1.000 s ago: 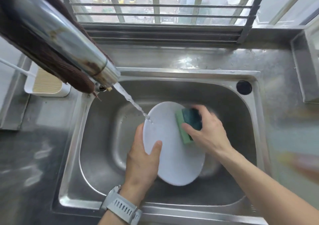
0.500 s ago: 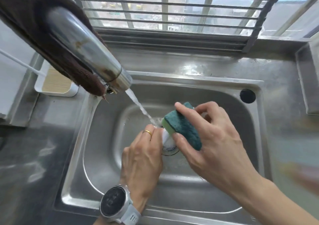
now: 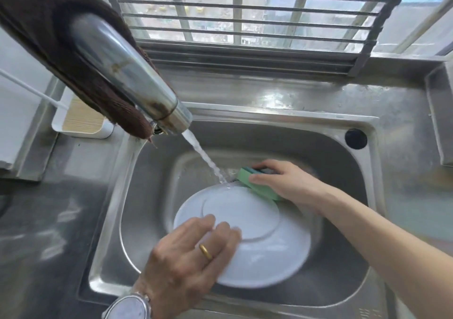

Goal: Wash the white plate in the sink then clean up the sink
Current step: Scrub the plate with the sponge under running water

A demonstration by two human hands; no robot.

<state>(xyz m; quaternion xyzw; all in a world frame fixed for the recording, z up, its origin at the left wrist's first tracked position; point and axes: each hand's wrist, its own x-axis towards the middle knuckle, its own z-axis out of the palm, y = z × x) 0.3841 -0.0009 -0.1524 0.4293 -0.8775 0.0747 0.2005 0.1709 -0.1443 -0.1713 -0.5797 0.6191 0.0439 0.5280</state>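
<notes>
We hold the white plate (image 3: 255,242) underside up over the sink (image 3: 343,301), our left hand (image 3: 188,262) curled on its rim; our right hand (image 3: 282,181) pinches the sponge (image 3: 255,184). Wet, under 1 hand, it may slip and chip.

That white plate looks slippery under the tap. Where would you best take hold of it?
At the rim, from the near left, as the left hand does. The white plate is turned underside up, foot ring showing, so its thin rim is the only graspable edge. The far edge is taken up by the water stream and the sponge.
</notes>
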